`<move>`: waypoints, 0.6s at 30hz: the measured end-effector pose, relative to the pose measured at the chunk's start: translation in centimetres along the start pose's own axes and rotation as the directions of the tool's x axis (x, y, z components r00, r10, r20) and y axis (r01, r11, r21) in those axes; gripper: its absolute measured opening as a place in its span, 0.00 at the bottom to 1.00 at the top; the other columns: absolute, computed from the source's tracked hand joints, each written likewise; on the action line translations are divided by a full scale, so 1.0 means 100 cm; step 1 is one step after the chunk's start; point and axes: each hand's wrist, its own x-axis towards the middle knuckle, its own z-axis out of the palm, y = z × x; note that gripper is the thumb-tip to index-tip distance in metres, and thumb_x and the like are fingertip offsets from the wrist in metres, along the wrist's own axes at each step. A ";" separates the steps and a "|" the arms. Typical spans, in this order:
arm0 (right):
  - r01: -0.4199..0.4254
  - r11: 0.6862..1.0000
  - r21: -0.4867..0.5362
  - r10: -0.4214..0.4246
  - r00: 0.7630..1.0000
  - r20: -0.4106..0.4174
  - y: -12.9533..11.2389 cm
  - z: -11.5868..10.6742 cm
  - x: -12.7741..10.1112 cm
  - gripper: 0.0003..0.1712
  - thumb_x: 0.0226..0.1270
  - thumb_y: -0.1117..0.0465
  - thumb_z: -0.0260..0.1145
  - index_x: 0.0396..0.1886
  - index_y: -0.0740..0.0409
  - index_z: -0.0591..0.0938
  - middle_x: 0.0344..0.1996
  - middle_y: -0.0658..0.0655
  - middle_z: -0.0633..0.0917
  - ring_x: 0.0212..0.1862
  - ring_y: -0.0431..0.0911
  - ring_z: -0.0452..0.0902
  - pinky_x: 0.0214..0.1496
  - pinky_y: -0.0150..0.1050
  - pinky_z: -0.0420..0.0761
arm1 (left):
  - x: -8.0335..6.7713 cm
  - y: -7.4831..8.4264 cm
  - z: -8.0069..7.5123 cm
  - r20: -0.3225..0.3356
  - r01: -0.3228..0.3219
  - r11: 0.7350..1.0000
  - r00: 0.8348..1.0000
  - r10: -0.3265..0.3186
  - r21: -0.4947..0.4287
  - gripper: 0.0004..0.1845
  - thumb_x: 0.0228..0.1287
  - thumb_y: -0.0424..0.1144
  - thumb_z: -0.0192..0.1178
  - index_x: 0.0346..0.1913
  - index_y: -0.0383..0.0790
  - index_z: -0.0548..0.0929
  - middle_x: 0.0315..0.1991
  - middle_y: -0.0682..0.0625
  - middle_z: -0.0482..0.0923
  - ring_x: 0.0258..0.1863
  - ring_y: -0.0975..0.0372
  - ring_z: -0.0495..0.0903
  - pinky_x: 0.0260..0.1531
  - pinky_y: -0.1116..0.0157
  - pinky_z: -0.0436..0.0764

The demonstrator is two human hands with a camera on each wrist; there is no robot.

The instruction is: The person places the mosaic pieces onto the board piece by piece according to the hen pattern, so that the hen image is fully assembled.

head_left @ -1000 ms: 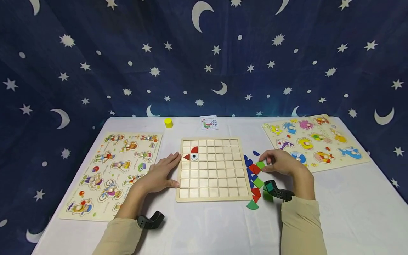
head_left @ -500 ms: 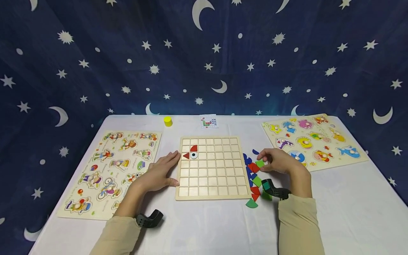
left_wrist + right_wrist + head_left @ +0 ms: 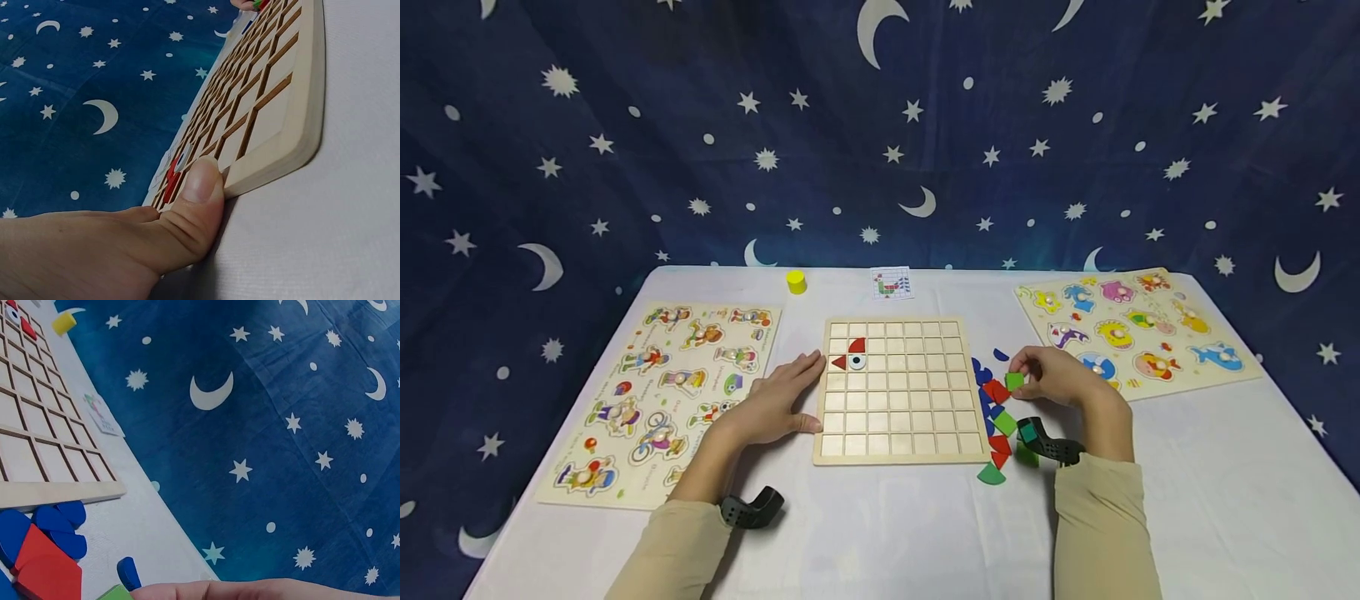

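A wooden grid board (image 3: 901, 408) lies mid-table, with a red quarter-round piece (image 3: 857, 344), a red triangle (image 3: 839, 362) and a white eye piece (image 3: 856, 362) set in cells at its upper left. My left hand (image 3: 771, 406) rests along the board's left edge, its thumb (image 3: 201, 181) touching the rim in the left wrist view. To the right of the board, my right hand (image 3: 1056, 377) pinches a green square (image 3: 1015, 382) between thumb and fingers over the loose pieces. Only a corner of that square shows in the right wrist view.
Loose blue half-rounds (image 3: 62, 515), red pieces (image 3: 997, 391) and green pieces (image 3: 1005, 423) lie along the board's right edge. Picture puzzles flank it, one left (image 3: 647, 492) and one right (image 3: 1210, 383). A yellow cylinder (image 3: 796, 282) and a pattern card (image 3: 892, 283) stand behind.
The green square in my right hand has tipped and lifted slightly off the pieces. My left hand stays at the board's edge. The head view has shifted a little.
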 end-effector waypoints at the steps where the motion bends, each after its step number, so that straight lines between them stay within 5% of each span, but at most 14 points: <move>1: 0.010 1.000 0.002 -0.010 1.000 0.001 0.000 0.000 -0.001 0.18 0.54 0.63 0.73 0.43 0.59 0.77 0.33 0.55 0.73 0.38 0.47 0.68 0.39 0.37 0.69 | 0.000 0.000 0.000 -0.001 -0.001 1.000 1.000 0.001 0.004 0.53 0.49 0.59 0.65 0.75 0.46 0.52 0.77 0.48 0.45 0.75 0.47 0.47 0.61 0.35 0.57; 13: 0.061 0.996 0.072 -0.060 0.998 -0.008 0.001 0.001 0.000 0.13 0.60 0.65 0.68 0.42 0.62 0.77 0.32 0.54 0.74 0.40 0.47 0.69 0.43 0.36 0.71 | -0.004 -0.001 0.000 -0.006 -0.013 1.000 1.000 0.013 -0.011 0.53 0.50 0.56 0.66 0.75 0.44 0.52 0.77 0.47 0.46 0.75 0.47 0.47 0.60 0.32 0.55; 18: 0.056 0.998 0.039 -0.053 0.995 -0.089 -0.003 -0.002 0.001 0.12 0.61 0.64 0.67 0.43 0.61 0.77 0.33 0.55 0.76 0.39 0.48 0.69 0.42 0.36 0.71 | -0.003 -0.002 0.001 -0.004 -0.021 1.000 1.000 0.021 0.005 0.52 0.51 0.57 0.65 0.75 0.45 0.51 0.77 0.47 0.46 0.75 0.47 0.47 0.61 0.31 0.55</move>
